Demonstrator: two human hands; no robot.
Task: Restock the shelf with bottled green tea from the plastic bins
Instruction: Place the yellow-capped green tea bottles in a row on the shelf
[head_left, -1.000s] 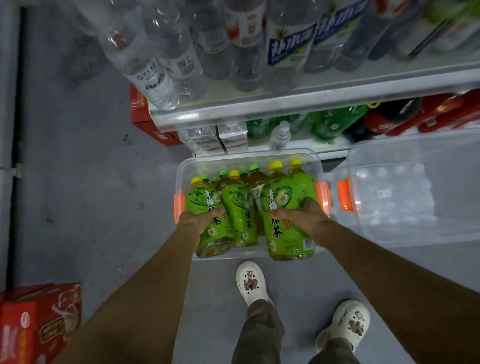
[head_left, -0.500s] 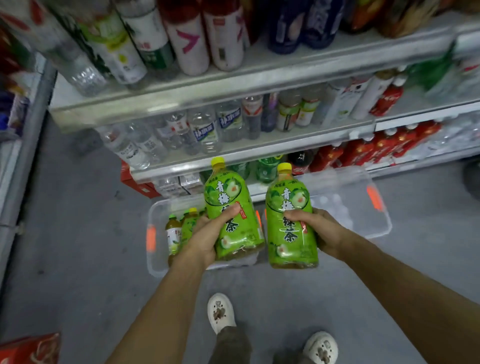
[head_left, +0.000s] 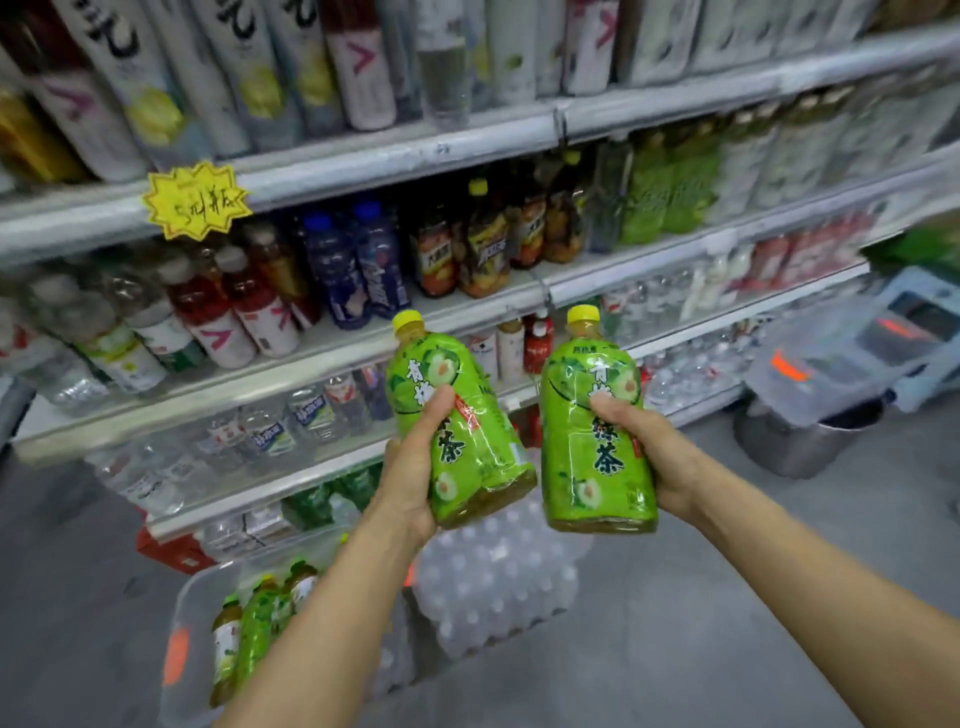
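My left hand (head_left: 415, 467) grips a green tea bottle (head_left: 457, 415) with a yellow cap, tilted a little to the left. My right hand (head_left: 644, 447) holds a second green tea bottle (head_left: 592, 431) upright beside it. Both bottles hang in the air in front of the shelf (head_left: 395, 156). Green-labelled bottles (head_left: 670, 192) of a similar kind stand on the second shelf level at the upper right. Below my left arm, a clear plastic bin (head_left: 182, 623) with an orange latch sits on the floor with several green tea bottles (head_left: 254, 629) inside.
An upturned clear bin (head_left: 493, 577) lies on the floor next to the first. Another clear bin (head_left: 826, 364) rests on a metal bucket at the right. A yellow price star (head_left: 195, 205) hangs on a shelf edge. Water and juice bottles fill the shelves.
Both hands have lifted a bottle each out of the bin and raised them up toward the shelves. My view has tilted up from the floor to the shelf rows.
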